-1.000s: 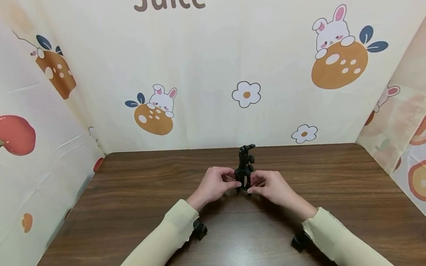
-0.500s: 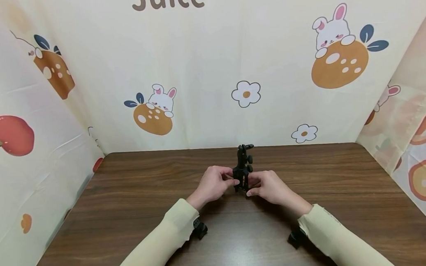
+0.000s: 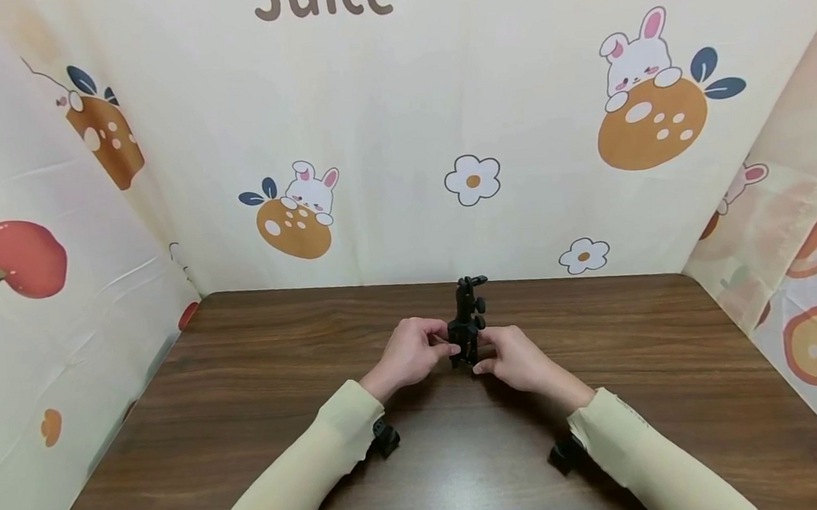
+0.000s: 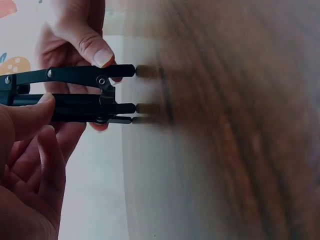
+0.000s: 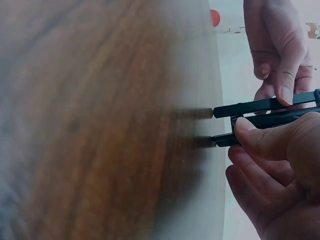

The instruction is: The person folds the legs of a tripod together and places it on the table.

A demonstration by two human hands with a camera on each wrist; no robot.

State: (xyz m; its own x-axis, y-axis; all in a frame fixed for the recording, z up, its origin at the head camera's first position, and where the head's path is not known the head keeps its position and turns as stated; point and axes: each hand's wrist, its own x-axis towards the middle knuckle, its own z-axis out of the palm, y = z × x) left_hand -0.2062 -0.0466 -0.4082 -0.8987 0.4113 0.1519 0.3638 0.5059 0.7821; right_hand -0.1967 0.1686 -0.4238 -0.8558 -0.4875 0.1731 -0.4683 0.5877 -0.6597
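A small black tripod (image 3: 465, 306) stands upright near the back of the table, knobs on its right side and a short arm at its top. My left hand (image 3: 411, 353) pinches its left side between thumb and fingers; my right hand (image 3: 518, 358) grips a leg low on the right. In the left wrist view, the tripod legs (image 4: 75, 114) lie close together, one still angled out from the others, with a small hinged brace between them. The right wrist view shows the right thumb (image 5: 255, 134) pressing on a leg near its foot.
The brown wood-grain table (image 3: 247, 393) ends just behind the tripod, against a printed cloth backdrop (image 3: 385, 130). Printed cloth also hangs at both sides. A small black camera (image 3: 386, 438) sits under the left cuff, another camera (image 3: 566, 453) under the right.
The tripod's legs have drawn closer together, and the gap seen between them has narrowed. My right hand has shifted slightly left with its leg; the left hand has barely moved.
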